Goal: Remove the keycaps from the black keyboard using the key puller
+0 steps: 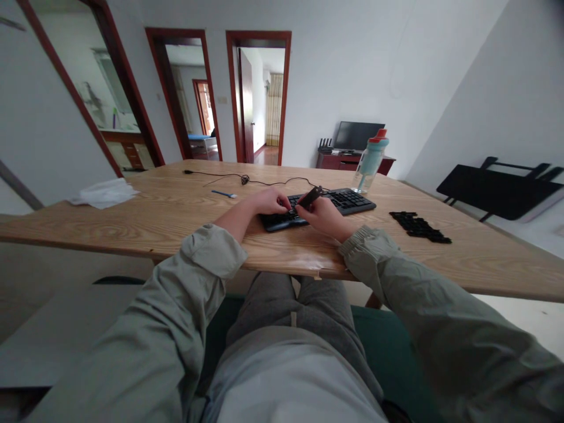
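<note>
A black keyboard (355, 201) lies at a slant near the table's front edge, with both hands over its left half. My right hand (325, 216) is closed around a tool with a thick dark handle (311, 198). The handle points up and away, while its working end is hidden at the keys. Close by on the left, my left hand (272, 201) rests at the keyboard's top with fingers curled and pinched downward. Whether anything is between those fingertips is too small to see. To the right lies a patch of loose black keycaps (418, 227), set close together.
A blue brush with a pale tip (224, 193) lies left of the keyboard. The black cable (215, 173) runs behind it with a knot. A clear bottle with a red lid (369, 163) stands behind the keyboard's right end. Crumpled white tissue (106, 192) sits at the wooden table's (176, 214) left.
</note>
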The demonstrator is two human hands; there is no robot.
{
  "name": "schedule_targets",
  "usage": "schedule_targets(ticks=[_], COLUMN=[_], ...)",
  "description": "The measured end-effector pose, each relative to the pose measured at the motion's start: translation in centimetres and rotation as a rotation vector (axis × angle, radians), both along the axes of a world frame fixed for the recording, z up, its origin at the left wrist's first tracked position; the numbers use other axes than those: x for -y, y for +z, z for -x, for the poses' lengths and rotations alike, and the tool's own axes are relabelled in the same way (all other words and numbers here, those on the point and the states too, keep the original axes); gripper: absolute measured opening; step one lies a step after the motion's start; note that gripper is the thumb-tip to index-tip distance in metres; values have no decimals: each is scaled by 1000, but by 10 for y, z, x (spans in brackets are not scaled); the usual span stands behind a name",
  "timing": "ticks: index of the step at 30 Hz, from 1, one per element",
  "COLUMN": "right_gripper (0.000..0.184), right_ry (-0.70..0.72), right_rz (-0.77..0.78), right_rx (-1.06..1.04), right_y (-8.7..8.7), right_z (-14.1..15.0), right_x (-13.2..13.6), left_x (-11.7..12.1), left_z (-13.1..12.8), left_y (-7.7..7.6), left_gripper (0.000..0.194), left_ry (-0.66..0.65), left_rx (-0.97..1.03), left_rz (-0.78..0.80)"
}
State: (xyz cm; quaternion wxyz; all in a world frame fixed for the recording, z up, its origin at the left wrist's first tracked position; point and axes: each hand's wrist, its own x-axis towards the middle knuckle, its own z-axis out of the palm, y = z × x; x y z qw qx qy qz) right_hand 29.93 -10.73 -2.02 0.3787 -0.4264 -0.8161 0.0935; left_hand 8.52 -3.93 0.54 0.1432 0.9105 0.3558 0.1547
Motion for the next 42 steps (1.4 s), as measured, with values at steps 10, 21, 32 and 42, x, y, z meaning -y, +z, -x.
schedule_targets(ticks=[10,21,32,42], right_gripper=[21,21,26,22], right_ry=[4,-22,-16,-51], right_rz=[32,100,142,48], right_rx=[-23,25,69,131], right_y=[12,10,11,11], right_z=[8,18,22,19], right_x=[-20,-45,-47,-43], left_x=[-3,-2,7,5], left_z=[-1,-4,-4,-2], left_y=[-1,-2,7,6], left_gripper=[30,28,33,37], left_ry=[17,-17,0,22], left_rx=[-45,-3,-150,-116], left_rz=[-34,-47,-111,-36])
